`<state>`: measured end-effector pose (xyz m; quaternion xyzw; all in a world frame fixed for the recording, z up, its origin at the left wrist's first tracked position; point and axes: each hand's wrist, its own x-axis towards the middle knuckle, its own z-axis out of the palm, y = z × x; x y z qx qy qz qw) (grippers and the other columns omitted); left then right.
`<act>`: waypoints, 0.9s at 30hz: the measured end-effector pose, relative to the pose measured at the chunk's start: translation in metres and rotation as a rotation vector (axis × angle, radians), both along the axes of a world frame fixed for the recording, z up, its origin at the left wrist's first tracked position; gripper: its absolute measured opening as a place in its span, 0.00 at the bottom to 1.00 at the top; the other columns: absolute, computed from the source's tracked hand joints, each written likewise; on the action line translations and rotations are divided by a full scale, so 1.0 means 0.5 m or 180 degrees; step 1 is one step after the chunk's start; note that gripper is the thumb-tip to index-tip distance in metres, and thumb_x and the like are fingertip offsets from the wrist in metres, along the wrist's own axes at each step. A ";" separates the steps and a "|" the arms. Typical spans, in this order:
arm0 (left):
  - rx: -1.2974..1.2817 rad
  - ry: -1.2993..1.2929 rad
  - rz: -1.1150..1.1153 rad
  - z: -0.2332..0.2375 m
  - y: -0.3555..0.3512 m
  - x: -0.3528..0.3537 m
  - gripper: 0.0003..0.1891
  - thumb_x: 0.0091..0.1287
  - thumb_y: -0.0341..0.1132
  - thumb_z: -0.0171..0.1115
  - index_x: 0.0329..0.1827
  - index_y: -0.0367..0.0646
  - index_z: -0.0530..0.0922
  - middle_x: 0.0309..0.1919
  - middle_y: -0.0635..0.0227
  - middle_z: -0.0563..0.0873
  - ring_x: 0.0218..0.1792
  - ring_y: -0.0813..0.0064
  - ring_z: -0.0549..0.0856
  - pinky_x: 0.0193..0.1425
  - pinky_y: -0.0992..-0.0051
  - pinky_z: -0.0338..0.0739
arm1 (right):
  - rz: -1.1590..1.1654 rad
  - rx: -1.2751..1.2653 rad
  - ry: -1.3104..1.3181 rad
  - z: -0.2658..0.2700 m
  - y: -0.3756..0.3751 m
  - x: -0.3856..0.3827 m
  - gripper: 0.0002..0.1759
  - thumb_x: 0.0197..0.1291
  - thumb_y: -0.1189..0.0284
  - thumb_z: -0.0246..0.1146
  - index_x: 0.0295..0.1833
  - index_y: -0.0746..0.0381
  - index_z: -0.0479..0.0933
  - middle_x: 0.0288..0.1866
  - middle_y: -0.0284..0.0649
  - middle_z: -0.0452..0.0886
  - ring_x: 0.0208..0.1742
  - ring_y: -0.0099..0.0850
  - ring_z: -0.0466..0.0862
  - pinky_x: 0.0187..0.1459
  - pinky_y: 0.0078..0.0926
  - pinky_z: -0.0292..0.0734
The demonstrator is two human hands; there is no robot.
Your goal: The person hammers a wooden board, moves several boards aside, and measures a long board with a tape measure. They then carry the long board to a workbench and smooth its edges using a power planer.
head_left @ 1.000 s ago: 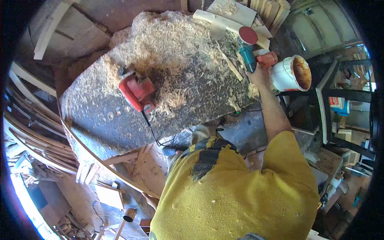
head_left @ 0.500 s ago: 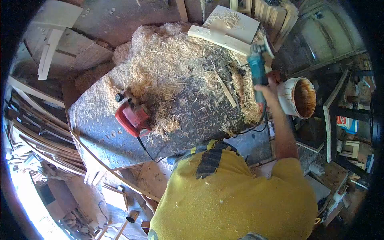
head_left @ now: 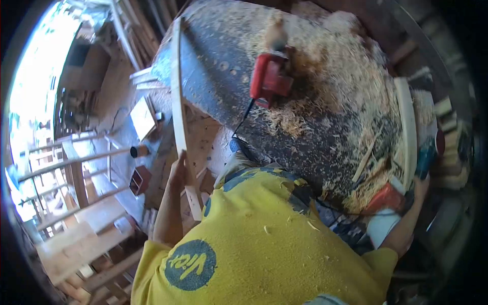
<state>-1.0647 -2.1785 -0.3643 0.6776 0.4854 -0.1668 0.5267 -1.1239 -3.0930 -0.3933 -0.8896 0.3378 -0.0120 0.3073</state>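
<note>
At the left, my left hand point(head_left: 177, 173) is closed around the lower part of a long, slightly curved wooden strip point(head_left: 177, 96), which stretches up beside the table edge. My right hand point(head_left: 421, 186), far to the right, grips a teal angle grinder point(head_left: 426, 158). The grinder's head lies close to a pale curved wooden piece point(head_left: 407, 129) at the table's right side. A red electric planer point(head_left: 268, 79) rests among the shavings on the dark table point(head_left: 213, 66), its cord running towards me.
Wood shavings point(head_left: 345, 66) cover much of the tabletop. Near my right forearm are another red power tool point(head_left: 385, 199) and a white bucket point(head_left: 382, 226). A wooden frame point(head_left: 76, 168) and boards point(head_left: 86, 236) stand at the left on the floor.
My view has swung left, so the table appears turned and shifted right. My left hand on the wooden strip has come more fully into view. The grinder stays in my right hand.
</note>
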 end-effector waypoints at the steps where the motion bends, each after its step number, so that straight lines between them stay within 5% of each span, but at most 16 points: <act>1: -0.0075 -0.0075 -0.0120 0.011 -0.006 -0.004 0.30 0.68 0.62 0.56 0.42 0.39 0.82 0.26 0.71 0.79 0.25 0.79 0.78 0.29 0.75 0.73 | 0.0089 -0.0038 0.0225 -0.005 -0.033 -0.009 0.44 0.51 0.65 0.67 0.72 0.70 0.60 0.66 0.53 0.71 0.67 0.42 0.71 0.67 0.34 0.61; 6: -0.0209 -0.0278 0.0180 -0.051 0.023 -0.033 0.27 0.67 0.58 0.60 0.43 0.38 0.83 0.28 0.69 0.81 0.26 0.77 0.79 0.31 0.74 0.74 | -0.0725 0.1524 -0.0045 0.018 -0.042 0.014 0.39 0.59 0.64 0.68 0.72 0.68 0.62 0.66 0.46 0.72 0.63 0.37 0.73 0.64 0.32 0.65; 10: -0.0218 -0.0465 0.0232 -0.067 0.029 -0.050 0.26 0.65 0.57 0.62 0.45 0.39 0.84 0.30 0.69 0.83 0.28 0.78 0.80 0.32 0.74 0.75 | -0.0503 0.0981 -0.0042 -0.031 -0.082 0.007 0.39 0.60 0.63 0.67 0.71 0.70 0.62 0.67 0.51 0.71 0.63 0.40 0.74 0.64 0.33 0.67; 13: 0.0050 -0.0561 0.0141 -0.092 0.057 -0.069 0.25 0.63 0.56 0.66 0.42 0.38 0.84 0.30 0.70 0.84 0.29 0.79 0.81 0.34 0.74 0.75 | -0.0219 -0.1484 -0.0114 -0.104 -0.181 0.041 0.37 0.61 0.60 0.66 0.69 0.71 0.64 0.65 0.55 0.73 0.61 0.45 0.76 0.61 0.35 0.70; 16: -0.0054 -0.0616 0.0166 -0.114 0.085 -0.082 0.24 0.62 0.55 0.67 0.39 0.39 0.83 0.30 0.68 0.84 0.30 0.77 0.82 0.36 0.73 0.76 | 0.0230 -0.2029 -0.0135 0.045 0.105 0.182 0.30 0.62 0.65 0.64 0.65 0.71 0.68 0.62 0.55 0.76 0.62 0.44 0.76 0.63 0.37 0.68; 19: 0.0543 -0.0506 -0.0075 -0.106 0.089 -0.073 0.25 0.58 0.52 0.71 0.44 0.37 0.79 0.37 0.64 0.85 0.37 0.75 0.83 0.43 0.73 0.77 | 0.0110 0.0286 -0.0600 0.102 0.471 0.309 0.26 0.63 0.66 0.63 0.61 0.72 0.70 0.53 0.53 0.79 0.56 0.41 0.79 0.58 0.36 0.72; 22: 0.1627 -0.1080 -0.0681 -0.139 0.103 -0.085 0.31 0.53 0.49 0.74 0.52 0.35 0.74 0.45 0.60 0.84 0.43 0.74 0.82 0.50 0.73 0.76 | 0.0917 0.1172 -0.1206 -0.049 0.684 0.423 0.28 0.60 0.68 0.67 0.63 0.67 0.70 0.53 0.44 0.78 0.55 0.34 0.78 0.57 0.29 0.72; 25: 0.0610 -0.1195 -0.0516 -0.131 0.140 -0.086 0.31 0.54 0.43 0.73 0.56 0.36 0.72 0.44 0.62 0.81 0.44 0.74 0.80 0.51 0.72 0.75 | 0.1566 0.1882 -0.0739 -0.037 0.948 0.516 0.38 0.61 0.63 0.68 0.70 0.71 0.62 0.63 0.53 0.75 0.64 0.39 0.75 0.64 0.33 0.69; 27: -0.0281 -0.1250 -0.0150 -0.153 0.171 -0.095 0.27 0.60 0.46 0.66 0.55 0.37 0.74 0.38 0.64 0.81 0.36 0.76 0.79 0.44 0.74 0.75 | 0.1013 0.2845 -0.0715 -0.044 1.092 0.556 0.38 0.61 0.63 0.68 0.70 0.70 0.61 0.63 0.47 0.75 0.62 0.37 0.76 0.63 0.31 0.70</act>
